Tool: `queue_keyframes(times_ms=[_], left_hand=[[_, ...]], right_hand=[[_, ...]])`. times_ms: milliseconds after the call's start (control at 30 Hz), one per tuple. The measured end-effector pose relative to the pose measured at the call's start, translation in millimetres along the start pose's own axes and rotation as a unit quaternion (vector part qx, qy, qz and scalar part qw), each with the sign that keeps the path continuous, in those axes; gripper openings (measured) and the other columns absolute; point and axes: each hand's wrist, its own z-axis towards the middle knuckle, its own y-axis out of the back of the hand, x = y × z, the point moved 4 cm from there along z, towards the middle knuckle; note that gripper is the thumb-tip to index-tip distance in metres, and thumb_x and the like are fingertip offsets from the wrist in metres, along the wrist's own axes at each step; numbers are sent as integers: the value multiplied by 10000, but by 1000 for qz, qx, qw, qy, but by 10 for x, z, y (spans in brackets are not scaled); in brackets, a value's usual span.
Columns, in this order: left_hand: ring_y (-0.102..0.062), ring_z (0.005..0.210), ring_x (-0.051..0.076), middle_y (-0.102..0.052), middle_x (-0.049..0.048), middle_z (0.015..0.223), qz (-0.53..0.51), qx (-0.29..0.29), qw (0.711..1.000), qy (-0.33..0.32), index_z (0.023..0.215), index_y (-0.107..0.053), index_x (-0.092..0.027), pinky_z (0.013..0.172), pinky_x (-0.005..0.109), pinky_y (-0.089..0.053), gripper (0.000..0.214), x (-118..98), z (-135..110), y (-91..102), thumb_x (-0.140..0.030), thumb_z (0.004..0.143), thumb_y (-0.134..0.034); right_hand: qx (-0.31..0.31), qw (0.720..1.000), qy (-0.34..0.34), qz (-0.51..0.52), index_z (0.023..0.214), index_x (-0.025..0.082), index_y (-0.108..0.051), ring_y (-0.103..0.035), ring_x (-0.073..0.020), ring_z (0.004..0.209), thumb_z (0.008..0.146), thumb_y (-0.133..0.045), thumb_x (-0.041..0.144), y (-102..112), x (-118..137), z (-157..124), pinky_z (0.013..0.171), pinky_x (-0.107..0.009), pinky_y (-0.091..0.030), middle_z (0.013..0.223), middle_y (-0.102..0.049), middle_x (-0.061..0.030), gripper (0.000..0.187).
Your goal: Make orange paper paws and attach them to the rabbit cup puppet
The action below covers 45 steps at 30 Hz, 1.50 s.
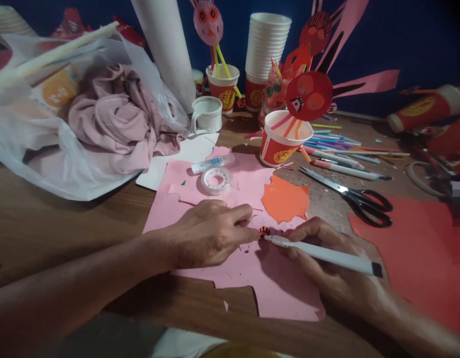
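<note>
My right hand [327, 258] is closed around a white marker pen [327, 256] with a black end. The pen's tip touches or nearly touches a small orange paper piece [265, 230] with black stripes. From the other side, my left hand [211, 231] holds this piece down with an outstretched index finger, the other fingers curled. Under both hands lies a cut pink paper sheet [285, 293]. Just beyond them are an orange paper scrap [285, 199], a clear roll of tape [215, 180] and a glue stick [212, 163].
Black-handled scissors [349, 194] and red paper [412, 248] lie on the right. A paper cup [284, 144] with a red rabbit-like figure stands ahead, near loose pens and sticks [349, 156]. Stacked cups [267, 49], a white mug [207, 114] and a plastic bag [73, 181] stand farther back.
</note>
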Motion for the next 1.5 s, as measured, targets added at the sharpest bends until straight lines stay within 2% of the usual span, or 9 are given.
queue_keyframes(times_ms=[100,233,433,667,833,1233,1500], left_hand=[[-451,573,103,-526,6,835,-3,-2,1000,0,990,-592,-252,526,242,-330,292,4,1,-5,-118,791,-426],[-439,563,101,-522,5,818,-5,-7,1000,0,974,-601,-248,525,240,-329,284,2,-1,-7,-117,789,-430],[-435,572,104,-522,8,813,-3,-6,1000,-1,964,-603,-241,537,243,-336,290,-6,-3,-2,-103,792,-414],[-414,562,103,-496,6,773,1,-21,1000,-7,938,-603,-233,525,241,-330,288,-16,-5,-13,-99,803,-386],[-421,563,106,-504,11,767,1,-24,1000,-12,928,-604,-222,519,246,-318,274,-23,-7,-13,-102,804,-390],[-442,586,107,-506,12,793,-2,-10,1000,-7,936,-590,-220,545,244,-326,273,-28,-17,1,-88,820,-382],[-428,570,108,-523,15,785,-7,-25,1000,-11,940,-601,-223,528,247,-316,293,-24,-14,-10,-88,811,-375]], right_hand=[[-3,1000,0,4,729,213,-550,-570,-98,417,752,-564,222,-7,-15,-3,402,-184,-451,586,-655,29,28],[18,999,-11,32,752,211,-556,-629,-124,522,774,-533,239,-42,-59,-24,440,-197,-475,656,-680,5,43],[22,999,-13,37,760,210,-556,-637,-116,546,778,-532,232,-72,-85,-33,472,-192,-477,674,-683,14,37],[10,999,-14,42,725,207,-550,-594,-94,467,765,-539,223,-47,-82,-26,431,-176,-451,609,-663,28,45],[-8,1000,-18,9,667,213,-532,-564,-87,426,729,-546,188,1,-47,-10,412,-175,-427,557,-636,45,68],[-9,1000,-19,8,676,217,-526,-560,-95,439,749,-543,215,9,-115,-57,408,-183,-429,576,-633,37,75],[-5,999,-28,20,682,215,-527,-559,-94,446,767,-538,221,14,-143,-59,412,-190,-419,574,-626,39,86]])
